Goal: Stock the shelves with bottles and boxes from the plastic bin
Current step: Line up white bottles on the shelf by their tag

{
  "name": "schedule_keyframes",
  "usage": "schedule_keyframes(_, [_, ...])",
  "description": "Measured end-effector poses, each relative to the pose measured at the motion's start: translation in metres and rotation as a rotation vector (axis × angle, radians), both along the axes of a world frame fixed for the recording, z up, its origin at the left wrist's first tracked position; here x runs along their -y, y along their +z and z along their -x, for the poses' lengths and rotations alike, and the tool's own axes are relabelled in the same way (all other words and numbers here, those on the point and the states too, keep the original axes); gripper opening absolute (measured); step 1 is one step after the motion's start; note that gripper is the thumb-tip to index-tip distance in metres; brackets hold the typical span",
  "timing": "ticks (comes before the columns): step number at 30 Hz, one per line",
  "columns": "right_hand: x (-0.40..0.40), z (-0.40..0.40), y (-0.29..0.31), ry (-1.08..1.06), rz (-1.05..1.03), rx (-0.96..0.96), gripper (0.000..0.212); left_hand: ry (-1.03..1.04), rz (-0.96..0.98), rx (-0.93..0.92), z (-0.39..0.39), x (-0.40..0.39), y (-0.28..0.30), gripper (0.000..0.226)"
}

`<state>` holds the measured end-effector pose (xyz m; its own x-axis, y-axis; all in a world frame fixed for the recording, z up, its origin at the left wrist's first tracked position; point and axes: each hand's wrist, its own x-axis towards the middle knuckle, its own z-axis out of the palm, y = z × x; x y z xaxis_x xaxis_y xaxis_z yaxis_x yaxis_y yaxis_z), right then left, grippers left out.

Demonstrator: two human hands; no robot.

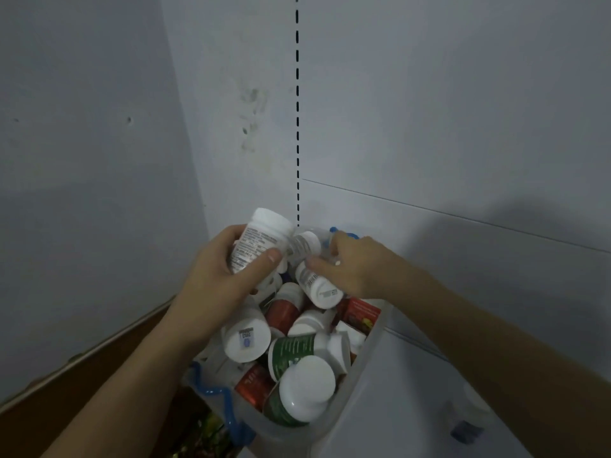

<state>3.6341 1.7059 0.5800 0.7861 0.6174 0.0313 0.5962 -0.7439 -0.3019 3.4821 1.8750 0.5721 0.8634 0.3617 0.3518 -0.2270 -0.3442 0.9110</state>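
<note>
Left hand [215, 279] is wrapped around one white bottle [256, 241]; right hand [350, 262] pinches another white bottle [317, 285] in the plastic bin [357, 385], roughly ten bottles piled there.

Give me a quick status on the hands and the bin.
Left hand holding a white bottle. Right hand fingers on another white bottle in the bin. Bin full of bottles and boxes. Nothing blocking.
</note>
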Motion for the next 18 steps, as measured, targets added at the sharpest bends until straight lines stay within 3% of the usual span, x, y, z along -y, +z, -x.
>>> schedule_keyframes(3, [-0.013, -0.002, -0.021, -0.012, 0.057, 0.099, 0.070, 0.005, 0.055, -0.034, -0.001, -0.002, -0.003, 0.047])
schedule_keyframes(5, [-0.014, -0.002, -0.024, -0.002, 0.022, 0.084, 0.067, 0.011, 0.073, -0.039, -0.001, -0.004, -0.004, 0.049])
schedule_keyframes(9, [0.012, 0.004, -0.011, -0.058, -0.338, -0.063, 0.053, -0.044, 0.244, 0.021, 0.010, 0.001, 0.010, 0.054])
schedule_keyframes(12, [0.050, 0.009, 0.000, -0.078, -0.572, -0.152, 0.038, -0.203, 0.405, 0.071, 0.018, 0.022, 0.024, 0.066])
schedule_keyframes(15, [0.098, 0.022, 0.000, -0.095, -0.853, -0.341, 0.033, -0.375, 0.517, 0.041, 0.021, 0.060, 0.033, 0.052])
schedule_keyframes(18, [0.148, 0.044, -0.005, -0.144, -0.979, -0.366, 0.038, -0.459, 0.538, -0.007, 0.022, 0.105, 0.033, 0.032])
